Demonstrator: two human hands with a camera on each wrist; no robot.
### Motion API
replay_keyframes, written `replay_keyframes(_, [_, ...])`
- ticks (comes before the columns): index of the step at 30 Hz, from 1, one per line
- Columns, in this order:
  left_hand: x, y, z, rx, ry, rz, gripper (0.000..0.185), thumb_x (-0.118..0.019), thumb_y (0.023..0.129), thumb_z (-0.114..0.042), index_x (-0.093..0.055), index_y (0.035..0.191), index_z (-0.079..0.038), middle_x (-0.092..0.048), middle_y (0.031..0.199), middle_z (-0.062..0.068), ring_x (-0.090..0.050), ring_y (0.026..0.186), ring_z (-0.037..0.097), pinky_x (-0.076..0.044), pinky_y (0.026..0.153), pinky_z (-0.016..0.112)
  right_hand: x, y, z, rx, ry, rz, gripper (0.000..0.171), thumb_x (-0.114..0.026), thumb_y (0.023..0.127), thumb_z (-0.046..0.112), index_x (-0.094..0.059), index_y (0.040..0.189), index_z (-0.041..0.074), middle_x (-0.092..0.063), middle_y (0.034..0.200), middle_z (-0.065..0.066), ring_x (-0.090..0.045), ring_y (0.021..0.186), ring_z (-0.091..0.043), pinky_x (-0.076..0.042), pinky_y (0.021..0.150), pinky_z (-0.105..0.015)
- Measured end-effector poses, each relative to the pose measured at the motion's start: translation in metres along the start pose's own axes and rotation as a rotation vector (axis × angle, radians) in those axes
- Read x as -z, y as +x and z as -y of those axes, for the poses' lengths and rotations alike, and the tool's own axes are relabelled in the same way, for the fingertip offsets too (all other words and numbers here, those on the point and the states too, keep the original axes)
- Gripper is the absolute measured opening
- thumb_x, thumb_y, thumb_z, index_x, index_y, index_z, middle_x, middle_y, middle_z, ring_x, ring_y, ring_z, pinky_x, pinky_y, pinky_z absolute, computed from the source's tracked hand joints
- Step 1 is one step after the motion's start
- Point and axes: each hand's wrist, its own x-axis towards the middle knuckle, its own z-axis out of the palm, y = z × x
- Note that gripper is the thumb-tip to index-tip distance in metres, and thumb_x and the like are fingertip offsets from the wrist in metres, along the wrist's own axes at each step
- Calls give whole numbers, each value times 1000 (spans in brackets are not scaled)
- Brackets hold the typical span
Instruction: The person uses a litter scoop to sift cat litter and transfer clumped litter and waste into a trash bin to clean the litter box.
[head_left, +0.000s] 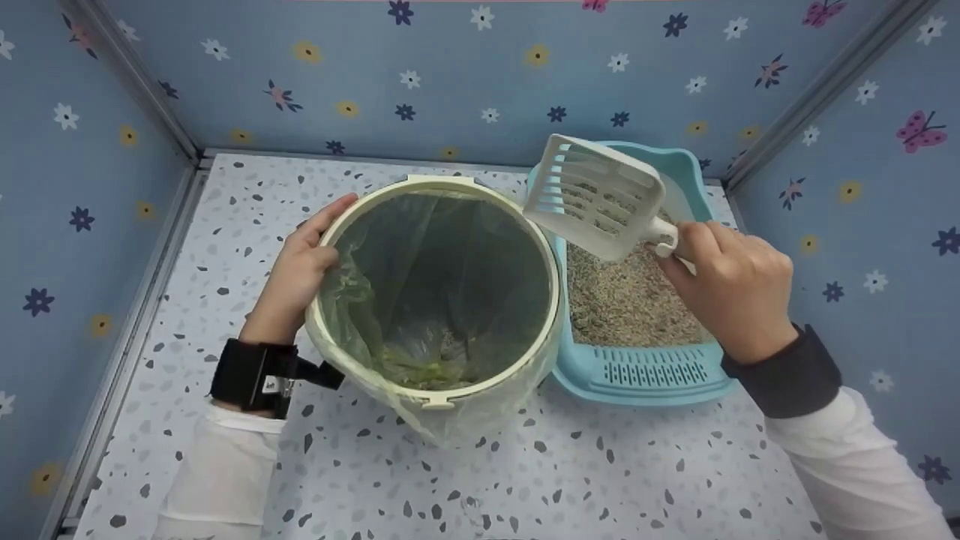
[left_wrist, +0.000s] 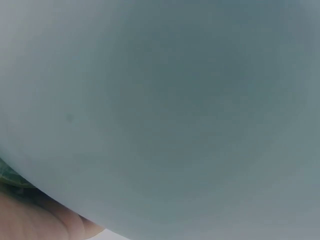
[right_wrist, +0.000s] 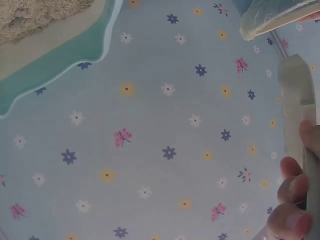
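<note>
In the head view my right hand (head_left: 739, 281) grips the handle of a white slotted litter scoop (head_left: 600, 199), raised over the litter box. The scoop's head tilts toward the bin, and no clumps show in it. My left hand (head_left: 296, 266) holds the left rim of a round trash bin (head_left: 555, 300), thumb over the edge. A thin greenish bag (head_left: 352, 300) lines the bin, with a little litter at its bottom. Beside the bin stands a blue litter box (head_left: 645, 375) filled with grainy litter (head_left: 630, 300). The bin's pale wall (left_wrist: 190, 110) fills most of the left wrist view.
Both stand on a white speckled table (head_left: 510, 487). A blue flowered wall panel (head_left: 450, 75) rises behind, with similar panels at left and right. The bin and litter box stand close side by side.
</note>
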Motion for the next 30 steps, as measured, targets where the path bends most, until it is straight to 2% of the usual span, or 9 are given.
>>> replay_keyframes(5, [-1,0,-1,-4,-1,2,78,-30,77,14,-31,149,-17,-28,153,7,-34,136,25,-45,92,26,-3,-14,-7,-83,-58,101,32,-71,82,29,-58,76,1,-49,53,-7,-31,38,-18,-23,35,-34])
replay_keyframes(15, [-1,0,-1,2,4,-7,77,-32,78,14,-32,148,-17,-28,153,7,-35,135,26,-45,94,27,-26,-38,-24,-250,-76,330,46,-60,90,40,-55,71,-2,-48,49,-9,-38,37,-22,-25,35,-32])
replay_keyframes(23, [0,-3,-1,2,9,5,79,-31,77,13,-31,149,-18,-28,154,6,-33,136,24,-42,96,29,-42,-59,-36,-331,-70,426,44,-60,90,37,-54,67,0,-44,46,-8,-39,37,-24,-22,35,-32])
replay_keyframes(27, [0,-1,-1,8,15,-15,77,-33,78,14,-33,148,-17,-29,153,5,-33,136,24,-42,96,27,-46,-71,-39,-358,-70,457,44,-60,90,37,-57,69,-2,-46,46,-10,-39,36,-23,-21,34,-31])
replay_keyframes(30, [1,0,-2,4,54,-43,69,-38,83,10,-36,147,-16,-35,150,6,-38,132,23,-43,91,23,-46,-83,-41,-380,-59,484,44,-61,90,37,-59,71,-3,-47,46,-11,-38,36,-23,-21,34,-32])
